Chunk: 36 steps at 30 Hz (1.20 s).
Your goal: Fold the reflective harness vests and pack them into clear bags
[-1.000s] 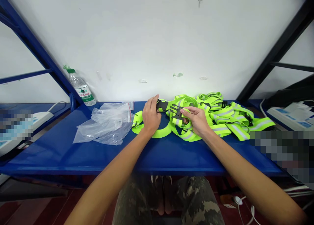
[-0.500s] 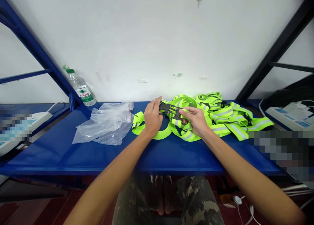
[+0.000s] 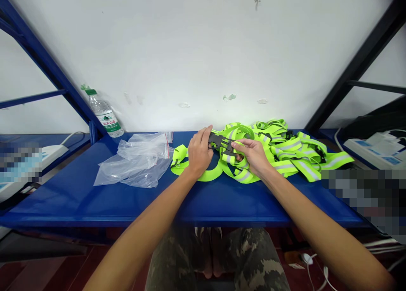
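Between my hands is a black plastic side-release buckle on neon-yellow webbing. My left hand is closed around the buckle's left half, its fingers over the top. My right hand pinches the right half between thumb and fingers. The pronged half meets the socket half at the middle; whether it is fully clicked in I cannot tell. A neon-yellow reflective strap loops down from the buckle onto the table. Right of my hands lies a heap of similar reflective straps with grey stripes and black fittings.
Clear plastic zip bags lie on the blue table at left. A water bottle with a green cap leans against the wall behind them. Blue and black frame posts flank the table. White power strips lie at both sides.
My left hand has moved slightly right with its buckle half, bringing the two halves closer together. My right hand has hardly moved.
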Tool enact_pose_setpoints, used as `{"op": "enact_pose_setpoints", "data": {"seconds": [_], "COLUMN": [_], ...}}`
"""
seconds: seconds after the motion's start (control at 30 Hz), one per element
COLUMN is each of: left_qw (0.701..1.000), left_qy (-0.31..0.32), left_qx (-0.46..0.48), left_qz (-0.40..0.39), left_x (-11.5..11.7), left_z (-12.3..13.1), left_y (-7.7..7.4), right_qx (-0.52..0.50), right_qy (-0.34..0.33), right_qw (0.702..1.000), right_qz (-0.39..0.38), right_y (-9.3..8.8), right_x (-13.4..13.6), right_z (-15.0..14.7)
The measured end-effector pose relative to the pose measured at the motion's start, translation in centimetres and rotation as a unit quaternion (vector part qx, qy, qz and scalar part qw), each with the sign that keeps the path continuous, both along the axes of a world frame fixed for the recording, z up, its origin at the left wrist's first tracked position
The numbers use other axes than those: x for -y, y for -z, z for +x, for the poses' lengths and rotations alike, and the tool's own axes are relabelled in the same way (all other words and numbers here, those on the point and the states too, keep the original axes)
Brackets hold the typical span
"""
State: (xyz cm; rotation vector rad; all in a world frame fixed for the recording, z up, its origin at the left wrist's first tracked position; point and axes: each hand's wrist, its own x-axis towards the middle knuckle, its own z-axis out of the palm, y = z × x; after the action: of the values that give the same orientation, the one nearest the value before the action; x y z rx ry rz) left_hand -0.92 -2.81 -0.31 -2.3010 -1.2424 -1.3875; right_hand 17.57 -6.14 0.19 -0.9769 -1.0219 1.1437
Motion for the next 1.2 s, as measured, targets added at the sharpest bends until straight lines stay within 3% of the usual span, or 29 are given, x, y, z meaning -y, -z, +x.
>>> {"op": "enact_pose_setpoints", "data": {"seconds": [0.63, 0.93, 1.07, 1.2], "left_qw": [1.0, 0.999, 0.996, 0.977], "left_qy": [-0.005, 0.021, 0.032, 0.1], "left_qx": [-0.025, -0.045, -0.078, -0.139], "left_qz": [0.012, -0.013, -0.035, -0.124], "left_x": [0.6, 1.0, 1.1, 0.6], "left_z": [0.5, 1.3, 1.4, 0.4], "left_y": [0.1, 0.2, -0.7, -3.1], "right_qx": [0.01, 0.027, 0.042, 0.099], "right_qy": [-0.011, -0.008, -0.007, -0.014], "right_qw": [1.0, 1.0, 0.999, 0.994], "right_qz": [-0.003, 0.008, 0.02, 0.053], "right_y": [0.0, 0.0, -0.4, -0.8], "right_x": [-0.2, -0.4, -0.4, -0.4], "right_z": [0.1, -0.1, 0.2, 1.0]}}
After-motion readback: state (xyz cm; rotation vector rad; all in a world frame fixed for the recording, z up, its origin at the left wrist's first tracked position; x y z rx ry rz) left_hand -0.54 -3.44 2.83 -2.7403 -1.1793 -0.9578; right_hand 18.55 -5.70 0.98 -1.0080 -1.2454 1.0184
